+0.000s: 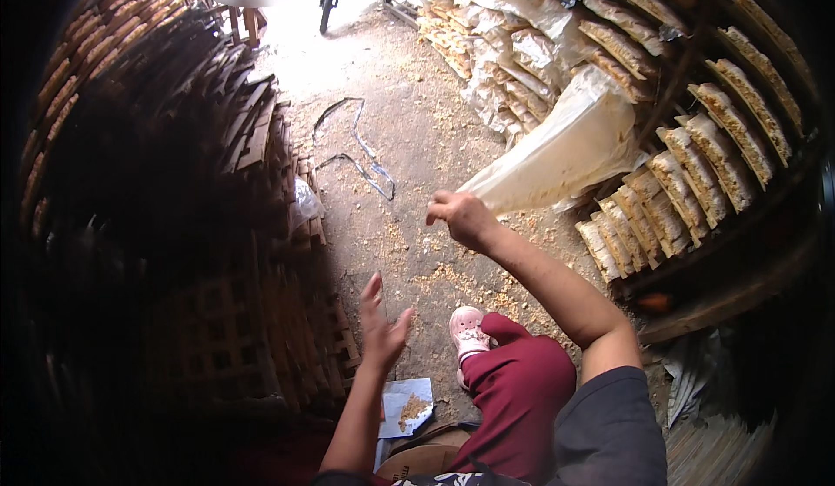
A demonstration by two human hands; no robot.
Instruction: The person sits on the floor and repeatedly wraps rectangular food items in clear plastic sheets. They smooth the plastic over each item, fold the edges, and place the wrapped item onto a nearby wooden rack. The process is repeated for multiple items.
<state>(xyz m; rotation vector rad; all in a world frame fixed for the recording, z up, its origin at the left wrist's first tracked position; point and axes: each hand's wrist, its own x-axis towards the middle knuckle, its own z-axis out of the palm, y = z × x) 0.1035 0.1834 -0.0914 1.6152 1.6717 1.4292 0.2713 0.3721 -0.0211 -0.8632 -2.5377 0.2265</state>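
A translucent, stained plastic sheet [561, 153] stretches from the fingers of my right hand [464, 217] toward the stacks on the right. Its near corner is pinched in that hand, and its wide far end lies against the stacked slabs. My left hand [385, 329] hangs lower over the floor, fingers spread, holding nothing. To the right stand rows of slabs with whitish, crumbly yellow filling [678, 186], layered on thin boards. More wrapped slabs [522, 62] are piled beyond the sheet.
Dark wooden racks [261, 133] line the left. Crumbs [450, 280] and a dark looped strip [355, 130] lie on the floor [417, 133]. A pale sheet holding grains [391, 408] lies near my foot in a pink clog [468, 329]. A motorbike wheel [329, 3] stands in the bright doorway.
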